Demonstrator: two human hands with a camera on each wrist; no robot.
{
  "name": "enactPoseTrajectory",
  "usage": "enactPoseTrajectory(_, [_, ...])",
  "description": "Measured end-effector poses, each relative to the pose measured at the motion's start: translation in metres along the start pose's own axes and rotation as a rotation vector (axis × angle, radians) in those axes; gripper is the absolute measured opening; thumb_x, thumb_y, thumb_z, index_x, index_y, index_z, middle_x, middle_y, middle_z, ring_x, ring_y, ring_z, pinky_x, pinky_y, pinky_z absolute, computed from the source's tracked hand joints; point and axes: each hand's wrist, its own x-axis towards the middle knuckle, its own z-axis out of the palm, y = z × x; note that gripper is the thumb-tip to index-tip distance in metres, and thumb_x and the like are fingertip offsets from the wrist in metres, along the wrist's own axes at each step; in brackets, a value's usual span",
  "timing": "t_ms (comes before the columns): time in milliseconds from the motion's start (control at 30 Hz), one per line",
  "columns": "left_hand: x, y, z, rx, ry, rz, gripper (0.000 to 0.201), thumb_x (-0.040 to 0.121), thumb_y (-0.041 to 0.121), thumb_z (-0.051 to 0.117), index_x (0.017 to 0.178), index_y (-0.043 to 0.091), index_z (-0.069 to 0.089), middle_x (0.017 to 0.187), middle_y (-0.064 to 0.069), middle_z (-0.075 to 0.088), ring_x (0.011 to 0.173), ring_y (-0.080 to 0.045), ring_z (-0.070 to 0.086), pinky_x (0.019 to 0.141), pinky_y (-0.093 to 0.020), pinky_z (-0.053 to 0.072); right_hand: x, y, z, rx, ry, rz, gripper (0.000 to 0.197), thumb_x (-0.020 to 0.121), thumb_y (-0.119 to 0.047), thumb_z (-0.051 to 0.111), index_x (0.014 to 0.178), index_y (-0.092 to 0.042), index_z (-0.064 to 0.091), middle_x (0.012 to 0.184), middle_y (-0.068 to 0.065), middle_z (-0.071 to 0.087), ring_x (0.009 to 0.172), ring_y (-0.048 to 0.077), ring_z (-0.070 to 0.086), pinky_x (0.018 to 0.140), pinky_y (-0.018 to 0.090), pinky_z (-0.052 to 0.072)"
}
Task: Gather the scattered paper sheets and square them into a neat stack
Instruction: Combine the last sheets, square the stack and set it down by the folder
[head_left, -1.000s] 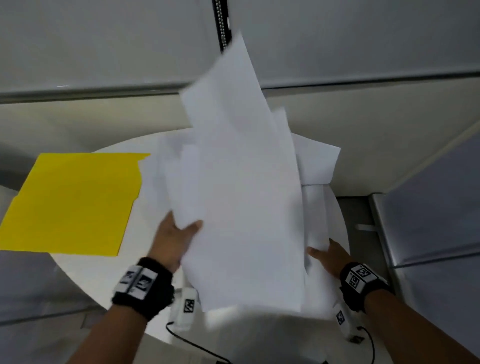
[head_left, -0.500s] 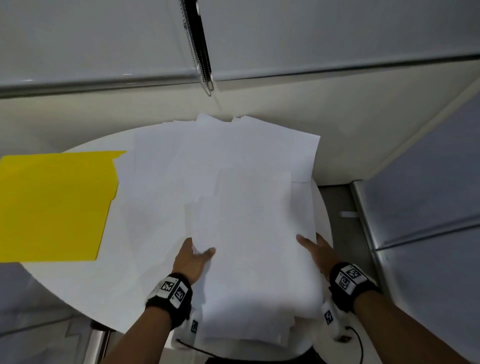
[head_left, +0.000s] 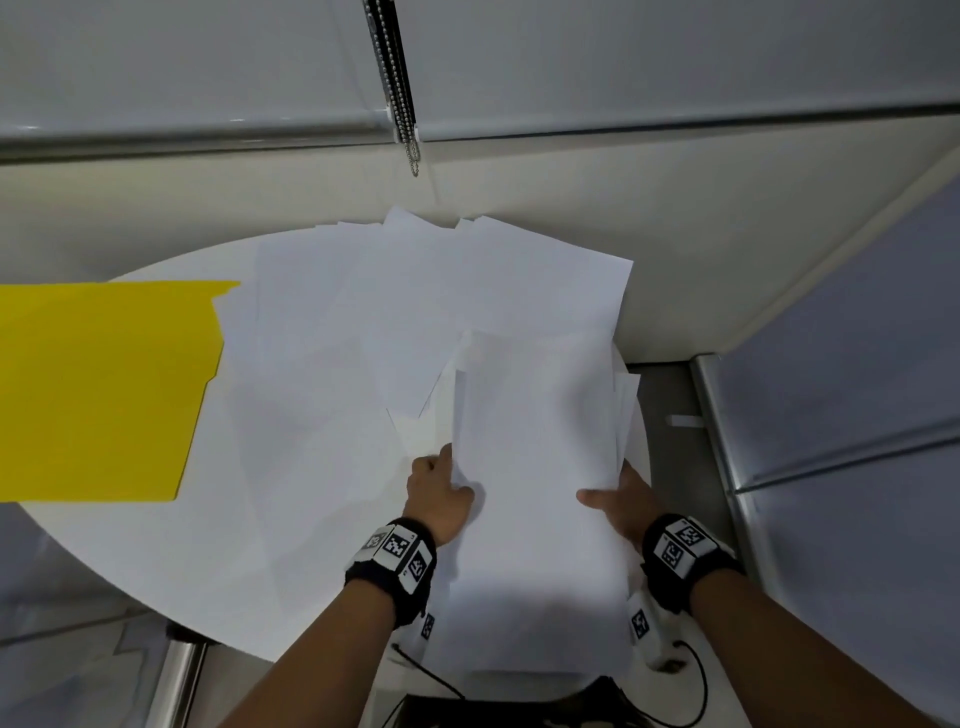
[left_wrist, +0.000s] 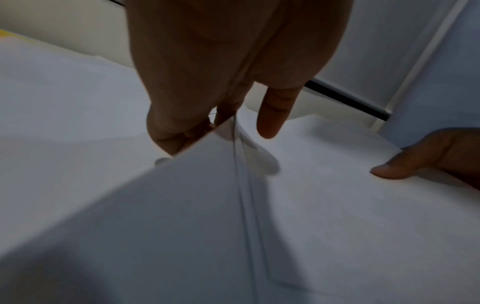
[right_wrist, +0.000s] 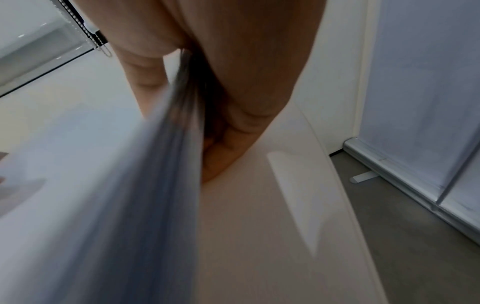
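Since a moment ago the hands have drawn closer together around a narrower bundle of paper sheets. Left of the left hand lies a yellow folder. That hand pinches the bundle's left edge; the right hand clamps its right edge, thumb on top.

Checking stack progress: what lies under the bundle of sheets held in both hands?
Under the bundle of sheets, loose white sheets lie fanned across the round table. Whatever sits directly beneath the bundle is covered.

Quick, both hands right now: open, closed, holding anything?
Left hand: grips the left edge of the gathered paper sheets.
Right hand: grips their right edge, thumb on top.
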Motion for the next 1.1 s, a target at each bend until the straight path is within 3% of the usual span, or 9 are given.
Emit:
enactPoseTrajectory(167, [0.003, -0.013, -0.001, -0.103, 0.119, 0.006, 0.039, 0.085, 0.033, 0.064, 0.12, 0.02, 0.051, 0.115, -0.005, 0.048, 0.113, -0.031, 0.052, 0.1, -0.04, 0.043, -0.008, 0.009, -0.004, -0.007, -0.04, -0.061, 0.055, 0.076, -0.005, 0.072, 0.121, -0.031, 0.051, 0.115, -0.006, 0.065, 0.11, 0.021, 0.06, 0.103, 0.046, 0.044])
enactPoseTrajectory(333, [0.003, -0.021, -0.021, -0.518, 0.105, 0.018, 0.074, 0.076, 0.032, 0.08, 0.138, 0.027, 0.042, 0.129, 0.005, 0.06, 0.117, -0.016, 0.059, 0.104, -0.038, 0.044, -0.017, -0.001, -0.011, 0.014, -0.077, -0.133, 0.046, 0.076, -0.004, 0.073, 0.11, -0.033, 0.059, 0.106, -0.01, 0.068, 0.104, 0.016, 0.062, 0.088, 0.034, 0.05])
enactPoseTrajectory(400, [-0.001, -0.013, -0.033, -0.662, 0.044, 0.069, 0.076, 0.073, 0.027, 0.082, 0.139, 0.025, 0.044, 0.129, 0.003, 0.064, 0.118, -0.018, 0.06, 0.104, -0.042, 0.044, -0.025, -0.017, -0.013, 0.032, -0.068, -0.178, 0.043, 0.076, 0.001, 0.073, 0.105, -0.028, 0.062, 0.097, -0.01, 0.069, 0.098, 0.015, 0.063, 0.079, 0.027, 0.05])
enactPoseTrajectory(467, [-0.01, 0.006, -0.045, -0.819, -0.022, 0.135, 0.065, 0.076, 0.015, 0.078, 0.135, 0.012, 0.05, 0.124, -0.006, 0.067, 0.115, -0.024, 0.064, 0.102, -0.045, 0.046, -0.032, -0.035, -0.015, 0.072, -0.061, -0.245, 0.039, 0.067, -0.004, 0.078, 0.098, -0.026, 0.066, 0.091, -0.006, 0.073, 0.097, 0.019, 0.066, 0.082, 0.032, 0.053])
enactPoseTrajectory(567, [-0.03, 0.048, -0.064, -0.879, 0.09, 0.272, 0.013, 0.086, -0.002, 0.064, 0.099, -0.005, 0.063, 0.081, -0.005, 0.073, 0.078, -0.019, 0.072, 0.078, -0.033, 0.056, -0.044, -0.074, -0.012, 0.057, -0.003, -0.35, 0.031, 0.074, -0.003, 0.077, 0.096, -0.02, 0.062, 0.085, -0.011, 0.067, 0.084, 0.009, 0.064, 0.071, 0.011, 0.052])
enactPoseTrajectory(667, [-0.047, 0.081, -0.084, -0.894, 0.206, 0.423, 0.02, 0.087, -0.002, 0.062, 0.107, -0.004, 0.063, 0.085, -0.008, 0.072, 0.078, -0.022, 0.07, 0.071, -0.03, 0.055, -0.041, -0.103, -0.012, 0.093, 0.104, -0.451, 0.032, 0.083, 0.001, 0.068, 0.109, -0.015, 0.056, 0.09, -0.011, 0.061, 0.083, 0.004, 0.059, 0.063, -0.002, 0.042])
enactPoseTrajectory(800, [-0.057, 0.098, -0.093, -0.852, 0.255, 0.535, 0.041, 0.084, -0.007, 0.065, 0.123, 0.0, 0.059, 0.111, -0.015, 0.071, 0.099, -0.025, 0.07, 0.081, -0.03, 0.056, -0.041, -0.123, -0.007, 0.15, 0.156, -0.428, 0.039, 0.084, 0.006, 0.061, 0.121, 0.0, 0.053, 0.107, 0.005, 0.059, 0.098, 0.021, 0.056, 0.073, 0.02, 0.047])
enactPoseTrajectory(933, [-0.051, 0.096, -0.087, -0.869, 0.307, 0.505, 0.054, 0.067, -0.001, 0.066, 0.121, 0.002, 0.061, 0.111, -0.015, 0.071, 0.101, -0.028, 0.069, 0.082, -0.035, 0.055, -0.04, -0.127, -0.003, 0.219, 0.196, -0.501, 0.065, 0.072, 0.0, 0.065, 0.132, -0.013, 0.043, 0.111, 0.0, 0.057, 0.102, 0.021, 0.054, 0.08, 0.022, 0.043])
enactPoseTrajectory(1100, [-0.048, 0.099, -0.082, -0.894, 0.362, 0.462, 0.058, 0.063, 0.003, 0.066, 0.12, 0.006, 0.061, 0.11, -0.014, 0.071, 0.1, -0.029, 0.068, 0.075, -0.028, 0.055, -0.041, -0.127, 0.003, 0.089, 0.302, -0.578, 0.039, 0.086, -0.007, 0.065, 0.116, -0.024, 0.048, 0.102, -0.007, 0.06, 0.095, 0.012, 0.058, 0.087, 0.027, 0.043])
